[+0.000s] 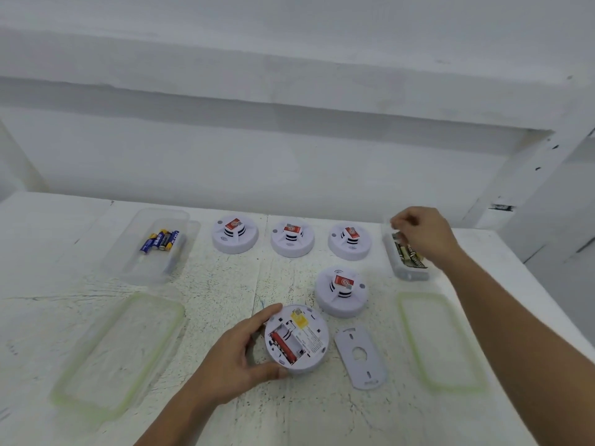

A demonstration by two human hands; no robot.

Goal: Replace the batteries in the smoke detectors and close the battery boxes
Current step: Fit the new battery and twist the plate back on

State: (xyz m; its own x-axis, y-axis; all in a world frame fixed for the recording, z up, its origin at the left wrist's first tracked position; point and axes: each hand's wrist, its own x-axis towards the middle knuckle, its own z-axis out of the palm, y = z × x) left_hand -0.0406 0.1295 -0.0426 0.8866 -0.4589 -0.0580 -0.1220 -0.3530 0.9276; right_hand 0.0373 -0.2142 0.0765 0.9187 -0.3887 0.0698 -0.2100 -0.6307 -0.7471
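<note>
Our left hand (231, 358) grips the upturned smoke detector (296, 338), bay open, its long axis slanting from far-left to near-right, one red battery (283, 346) seated, cover (360, 357) off beside it. Our right hand (418, 233) curls over the used-battery box (413, 275); we can't tell if it pinches anything. Four more detectors (341, 291) wait beyond.

Single head-worn wide-angle view, above the near edge of the table (225, 284), facing forward and down. Left hand (225, 362) on smoke detector (299, 336) closest, wall (289, 175) far.
</note>
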